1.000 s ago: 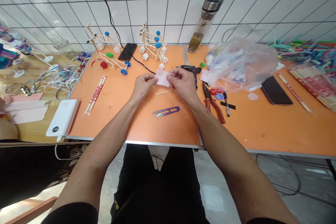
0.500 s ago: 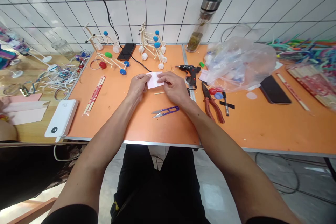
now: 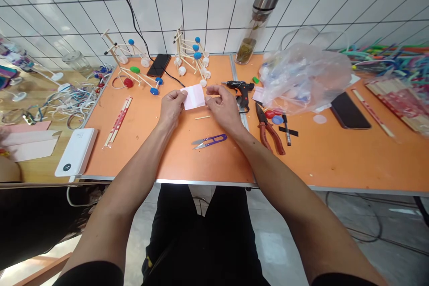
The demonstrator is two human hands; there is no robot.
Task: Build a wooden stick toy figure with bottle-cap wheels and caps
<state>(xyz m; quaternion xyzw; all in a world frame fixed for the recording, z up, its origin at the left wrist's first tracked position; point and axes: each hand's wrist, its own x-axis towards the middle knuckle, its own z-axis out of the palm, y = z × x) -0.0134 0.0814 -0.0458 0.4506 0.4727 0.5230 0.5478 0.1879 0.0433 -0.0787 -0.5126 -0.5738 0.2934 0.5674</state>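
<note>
My left hand [image 3: 171, 106] and my right hand [image 3: 224, 106] hold a small pale pink piece of paper [image 3: 194, 97] between them above the orange table [image 3: 174, 152]. Each hand pinches one side edge of the paper with closed fingers. A short wooden stick [image 3: 203, 118] lies on the table just below the paper. Purple thread snips [image 3: 210, 140] lie nearer to me, below my right hand. A black glue gun [image 3: 239, 87] rests to the right of my right hand.
Stick-and-bottle-cap models [image 3: 192, 56] stand at the back near a black phone [image 3: 158, 65]. Red pliers [image 3: 271, 132], a plastic bag [image 3: 304, 78], another phone [image 3: 349, 115], wrapped chopsticks [image 3: 117, 121], a white power bank [image 3: 77, 152] and a glass bottle [image 3: 254, 27] surround the work spot.
Both hands have shifted the paper slightly left and turned it. The view has tilted a little, so the table objects sit slightly further left.
</note>
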